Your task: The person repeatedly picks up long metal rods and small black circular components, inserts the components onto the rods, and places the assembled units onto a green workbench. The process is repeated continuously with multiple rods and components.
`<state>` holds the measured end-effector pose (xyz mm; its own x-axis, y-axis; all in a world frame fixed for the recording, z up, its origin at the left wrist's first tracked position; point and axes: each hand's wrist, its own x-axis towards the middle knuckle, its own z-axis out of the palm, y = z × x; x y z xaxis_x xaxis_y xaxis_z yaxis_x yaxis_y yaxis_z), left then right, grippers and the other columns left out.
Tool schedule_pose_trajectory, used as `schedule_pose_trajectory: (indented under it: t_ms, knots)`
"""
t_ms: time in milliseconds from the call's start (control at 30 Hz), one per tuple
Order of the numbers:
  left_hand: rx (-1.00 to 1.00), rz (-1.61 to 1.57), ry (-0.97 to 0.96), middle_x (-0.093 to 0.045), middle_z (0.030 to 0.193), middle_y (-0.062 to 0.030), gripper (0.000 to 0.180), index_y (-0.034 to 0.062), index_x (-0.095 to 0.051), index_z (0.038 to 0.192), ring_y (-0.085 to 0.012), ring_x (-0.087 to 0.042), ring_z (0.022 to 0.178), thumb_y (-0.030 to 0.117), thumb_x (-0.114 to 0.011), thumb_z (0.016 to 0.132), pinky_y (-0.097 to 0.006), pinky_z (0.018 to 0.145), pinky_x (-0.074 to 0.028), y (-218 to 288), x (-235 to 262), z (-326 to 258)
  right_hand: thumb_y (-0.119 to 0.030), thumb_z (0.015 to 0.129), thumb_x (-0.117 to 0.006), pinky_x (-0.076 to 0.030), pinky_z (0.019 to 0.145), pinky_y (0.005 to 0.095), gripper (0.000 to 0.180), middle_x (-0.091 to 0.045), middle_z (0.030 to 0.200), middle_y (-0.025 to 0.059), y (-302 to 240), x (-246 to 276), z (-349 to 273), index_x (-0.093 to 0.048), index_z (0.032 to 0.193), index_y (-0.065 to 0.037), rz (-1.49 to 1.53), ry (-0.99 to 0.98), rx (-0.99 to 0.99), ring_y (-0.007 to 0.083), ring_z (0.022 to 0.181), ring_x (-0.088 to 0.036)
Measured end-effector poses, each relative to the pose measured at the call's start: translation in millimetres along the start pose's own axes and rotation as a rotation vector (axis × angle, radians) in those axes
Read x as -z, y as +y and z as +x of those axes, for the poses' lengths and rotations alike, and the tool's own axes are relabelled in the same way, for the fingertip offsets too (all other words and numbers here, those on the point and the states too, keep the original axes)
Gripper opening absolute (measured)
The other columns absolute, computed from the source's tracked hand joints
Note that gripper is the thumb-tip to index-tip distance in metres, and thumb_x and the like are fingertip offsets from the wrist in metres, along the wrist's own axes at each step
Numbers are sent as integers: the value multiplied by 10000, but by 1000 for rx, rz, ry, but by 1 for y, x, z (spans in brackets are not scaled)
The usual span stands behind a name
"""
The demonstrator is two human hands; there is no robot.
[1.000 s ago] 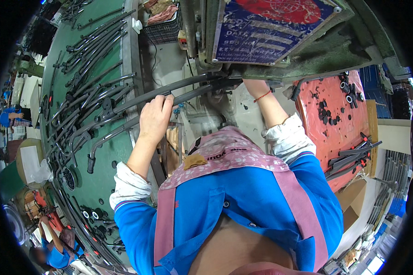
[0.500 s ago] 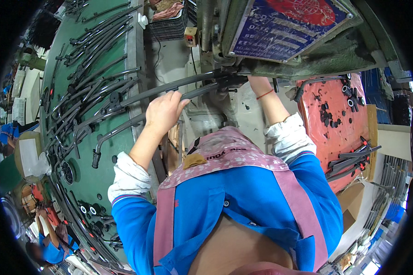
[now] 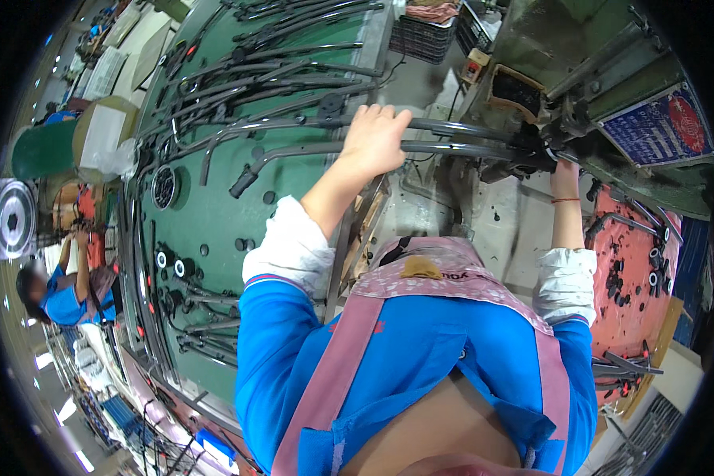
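A dark bent metal tube frame (image 3: 293,147), two long rails side by side, reaches from over the green table into the machine. My left hand (image 3: 375,141) is closed around it partway along, fingers over the far rail and thumb toward the near one. By the frame's right end, right under the machine's working head (image 3: 567,127), is my right hand (image 3: 565,168). Its fingers are hidden there, so its grip does not show. A black grip-like piece (image 3: 244,182) caps the near rail's left end.
Many similar tubes (image 3: 293,49) lie on the green table (image 3: 238,210) at left, with a bowl of small black parts (image 3: 165,187). At right, a red-covered table (image 3: 623,321) holds black caps and tubes. A box of dark bits (image 3: 517,91) stands beside the machine. Another person (image 3: 75,289) works far left.
The view has swung left, so the machine and both hands appear farther right. The tube frame still extends into the machine, with my left hand still on it.
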<state>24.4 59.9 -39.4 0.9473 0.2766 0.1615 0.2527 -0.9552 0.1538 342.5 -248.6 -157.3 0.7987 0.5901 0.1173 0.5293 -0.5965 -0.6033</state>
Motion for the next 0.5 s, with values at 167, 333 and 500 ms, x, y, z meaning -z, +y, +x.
schedule_pose_trajectory:
  t_ms: [167, 333, 500]
  knots:
    - [36, -1, -8, -613, 968, -129, 513, 101, -601, 1112, -319, -580, 976, 179, -750, 627, -429, 857, -427, 0, 0, -6, 216, 657, -452, -387, 1079, 380, 653, -565, 1268, 193, -1, -1, -1, -513, 1278, 22, -481, 239, 469, 366, 1180, -526]
    - [15, -16, 34, -604, 956, -120, 535, 110, -598, 1156, -317, -571, 972, 157, -710, 635, -424, 846, -420, -4, -8, -9, 192, 714, -534, -551, 732, 344, 603, -594, 1145, 134, 31, -12, 9, -488, 1281, -6, 102, 66, 305, 268, 930, -638]
    - [42, -21, 6, -605, 953, -122, 502, 100, -607, 1148, -322, -566, 962, 134, -685, 653, -419, 829, -414, 0, -4, -11, -61, 976, -451, -415, 904, 324, 322, -567, 1246, 95, 28, -22, 21, -513, 1287, -5, 796, -58, -38, 219, 1090, -541]
